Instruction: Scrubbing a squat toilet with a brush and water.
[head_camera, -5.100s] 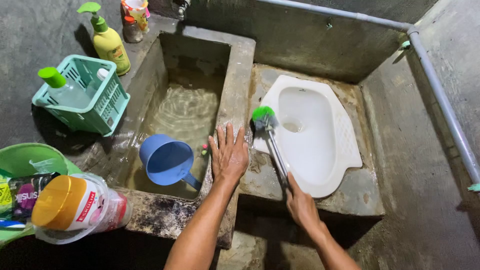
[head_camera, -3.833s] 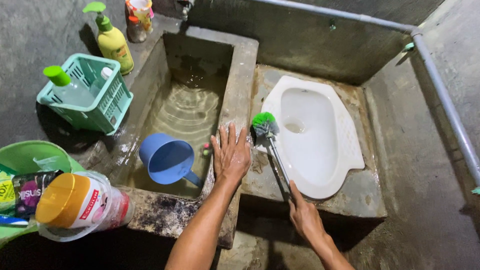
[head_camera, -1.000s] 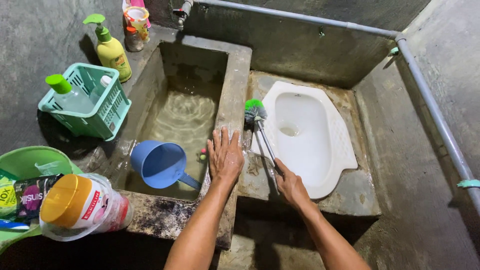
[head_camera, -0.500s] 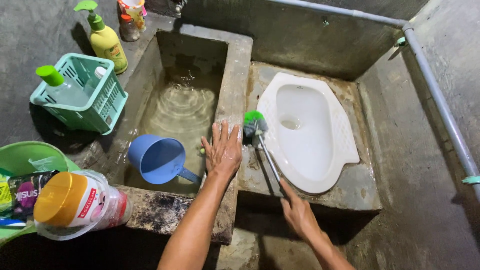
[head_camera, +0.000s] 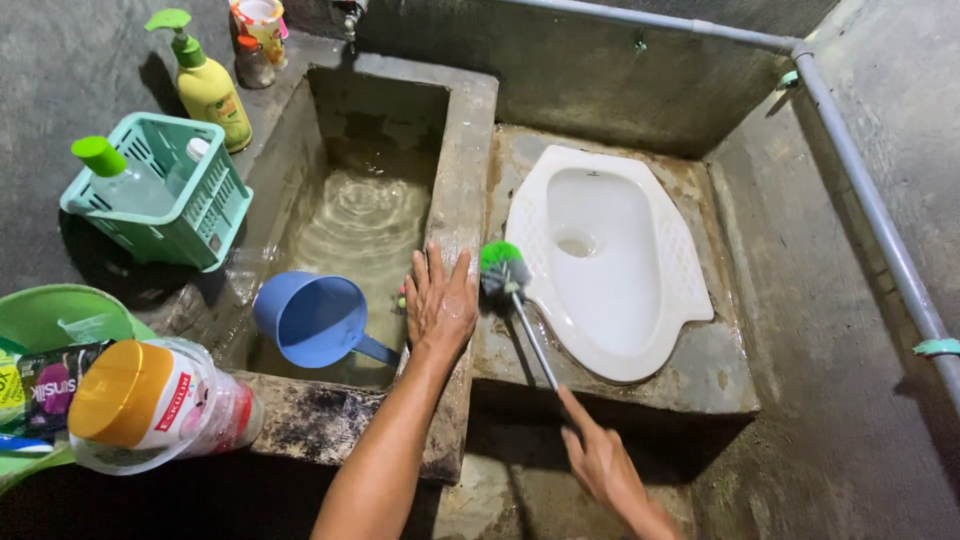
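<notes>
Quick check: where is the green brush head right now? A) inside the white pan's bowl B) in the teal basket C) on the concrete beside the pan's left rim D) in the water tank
C: the brush head sits on the concrete slab just left of the white pan.

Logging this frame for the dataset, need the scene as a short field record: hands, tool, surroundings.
left hand: flat on the concrete wall of the water tank, fingers spread
right hand: grips the lower end of the toilet brush handle
toilet brush: green bristle head against the left rim of the squat toilet
in tank: blue dipper on the water
left ledge: teal basket with bottles, yellow pump bottle
near camera: jar with orange lid
</notes>
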